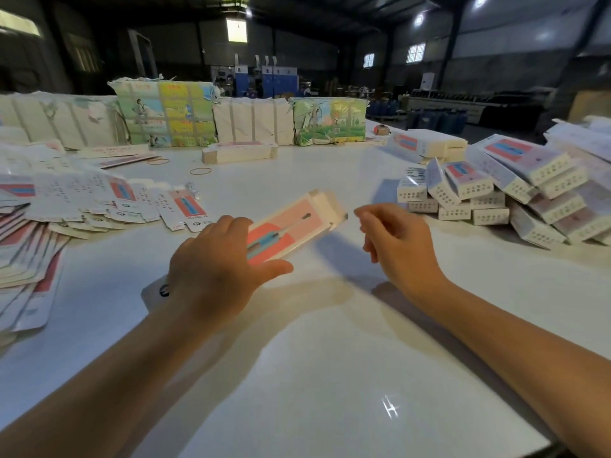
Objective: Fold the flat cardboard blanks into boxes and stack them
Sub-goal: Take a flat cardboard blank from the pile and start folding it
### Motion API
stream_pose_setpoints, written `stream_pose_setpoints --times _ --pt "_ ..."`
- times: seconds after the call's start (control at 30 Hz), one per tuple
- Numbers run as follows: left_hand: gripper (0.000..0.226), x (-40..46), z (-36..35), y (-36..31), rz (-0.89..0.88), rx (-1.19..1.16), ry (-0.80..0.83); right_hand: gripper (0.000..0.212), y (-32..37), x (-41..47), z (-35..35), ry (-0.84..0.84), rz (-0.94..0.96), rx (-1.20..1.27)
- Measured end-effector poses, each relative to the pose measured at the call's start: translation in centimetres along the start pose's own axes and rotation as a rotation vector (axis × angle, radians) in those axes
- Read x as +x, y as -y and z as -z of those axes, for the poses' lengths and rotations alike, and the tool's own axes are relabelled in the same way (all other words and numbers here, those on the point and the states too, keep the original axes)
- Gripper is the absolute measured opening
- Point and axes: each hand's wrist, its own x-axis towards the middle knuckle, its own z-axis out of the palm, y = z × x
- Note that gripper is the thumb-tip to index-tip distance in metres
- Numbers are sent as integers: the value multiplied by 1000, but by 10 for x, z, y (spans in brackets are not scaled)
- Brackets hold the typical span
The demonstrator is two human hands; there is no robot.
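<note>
A pink, red and blue printed cardboard blank point(291, 226), partly raised into a box shape, lies tilted above the white table point(297, 375); its far end flaps stand open. My left hand point(215, 269) grips its near end, thumb under the front edge. My right hand point(400, 242) hovers just right of the box's far end, fingers loosely curled and holding nothing. Flat blanks point(66, 206) are spread in a fan at the left. Folded boxes point(496, 193) are piled at the right.
Strapped bundles of printed sheets point(165, 114) line the table's far edge. A small stack of blanks point(238, 152) and rubber bands point(200, 171) lie at mid-table. Dim warehouse machinery stands behind.
</note>
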Motion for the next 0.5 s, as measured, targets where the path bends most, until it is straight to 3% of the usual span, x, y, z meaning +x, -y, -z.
stream_pose_setpoints --times 0.1,0.23,0.33,0.4,0.5 --pt "83 -3 0 -5 -36 7 -3 15 5 -8 -10 161 79 -136" --pt "84 -5 -1 -9 -70 65 -18 13 10 -10 -12 221 10 -2" --pt "84 -7 -1 -13 -111 75 -39 40 9 -8 -10 226 -74 118" --pt "81 -8 -2 -15 -169 90 -44 50 8 -9 -10 254 -90 51" --pt "74 -9 -3 -16 -198 96 -23 22 6 -10 -12 233 -52 -48"
